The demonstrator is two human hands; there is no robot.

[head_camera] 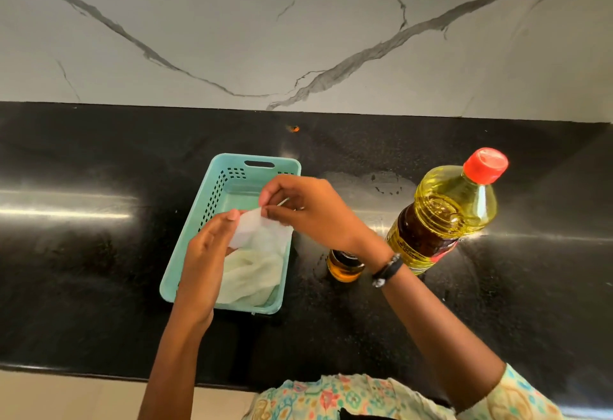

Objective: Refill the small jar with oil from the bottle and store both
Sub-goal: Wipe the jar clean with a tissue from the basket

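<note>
Floral sleeves at the near edge, both bare forearms reaching forward over a glossy black worktop. Left hand and right hand raised together above a mint-green perforated basket, fingers of each pinched shut on a small white translucent piece, possibly a wrapper or tissue; exact nature unclear. Dark bracelet on the right wrist. Pale crumpled cloth lying inside the basket, long axis of the basket running away from the viewer, handle slot at the far end. Just right of the basket, partly hidden under the right wrist, small jar of amber oil standing upright. Beside it, further right, tall oil bottle, upright, red cap on, yellow and red label too blurred to read. Wet smear on the worktop behind. Beyond, white marble-look wall with grey veins.
</note>
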